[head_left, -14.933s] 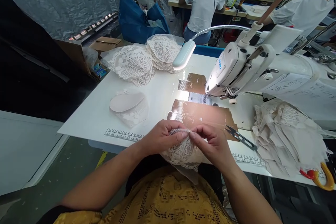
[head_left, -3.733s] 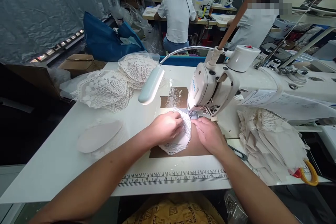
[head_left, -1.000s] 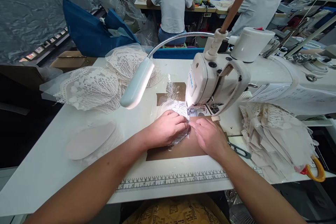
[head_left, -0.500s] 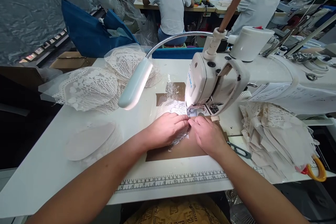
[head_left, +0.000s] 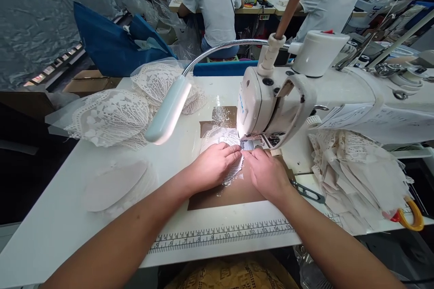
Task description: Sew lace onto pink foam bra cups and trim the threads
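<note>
A white lace piece (head_left: 220, 134) lies under the needle area of the sewing machine (head_left: 258, 99), partly hidden by my hands. My left hand (head_left: 217, 165) rests on the lace piece, fingers together and fingertips pressing it just before the presser foot. Close by on the right, my right hand (head_left: 267, 171) has its fingers bent in, thumb and forefinger at the lace edge and almost touching my left fingertips. Brown tape or card (head_left: 217, 198) covers the machine bed beneath both hands.
Stacked lace cups (head_left: 111, 117) and smooth oval pads (head_left: 115, 187) lie at left. A gooseneck lamp (head_left: 169, 110) arches over the table. At right are a lace pile (head_left: 359, 180), orange-handled scissors (head_left: 414, 216) and a dark flat tool (head_left: 308, 192). Two people sit beyond.
The view has shifted slightly. Both hands stay at the needle, with the lace piece between them moved only a little, if at all.
</note>
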A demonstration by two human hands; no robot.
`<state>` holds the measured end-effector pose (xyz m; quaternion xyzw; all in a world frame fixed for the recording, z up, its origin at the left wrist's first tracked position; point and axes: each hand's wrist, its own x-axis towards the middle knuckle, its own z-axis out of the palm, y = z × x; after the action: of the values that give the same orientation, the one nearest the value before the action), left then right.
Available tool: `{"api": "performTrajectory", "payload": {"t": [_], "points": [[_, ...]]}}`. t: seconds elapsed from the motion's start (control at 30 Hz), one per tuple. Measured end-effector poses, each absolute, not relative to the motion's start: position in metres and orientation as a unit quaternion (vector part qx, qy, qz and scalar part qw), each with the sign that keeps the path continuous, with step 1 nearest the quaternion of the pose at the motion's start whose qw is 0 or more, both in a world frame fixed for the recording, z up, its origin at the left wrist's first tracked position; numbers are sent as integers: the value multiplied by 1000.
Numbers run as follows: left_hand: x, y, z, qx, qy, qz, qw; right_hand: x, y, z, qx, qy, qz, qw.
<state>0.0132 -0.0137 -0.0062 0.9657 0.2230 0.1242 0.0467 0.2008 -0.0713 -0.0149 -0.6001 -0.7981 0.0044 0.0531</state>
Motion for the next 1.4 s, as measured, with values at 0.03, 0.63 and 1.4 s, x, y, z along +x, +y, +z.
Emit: {"api": "performTrajectory", "payload": {"t": [0.03,0.63,1.4], "points": [[14,-13,-6,965,224,128,46,202,-71,-16,-599,-799,3,60],[14,-6,-10,955,266,115,60,206,-70,-16,-579,-809,-5,99],[4,-9,-5,968,207,124,72,207,-75,-11,-562,-824,18,74]]}}
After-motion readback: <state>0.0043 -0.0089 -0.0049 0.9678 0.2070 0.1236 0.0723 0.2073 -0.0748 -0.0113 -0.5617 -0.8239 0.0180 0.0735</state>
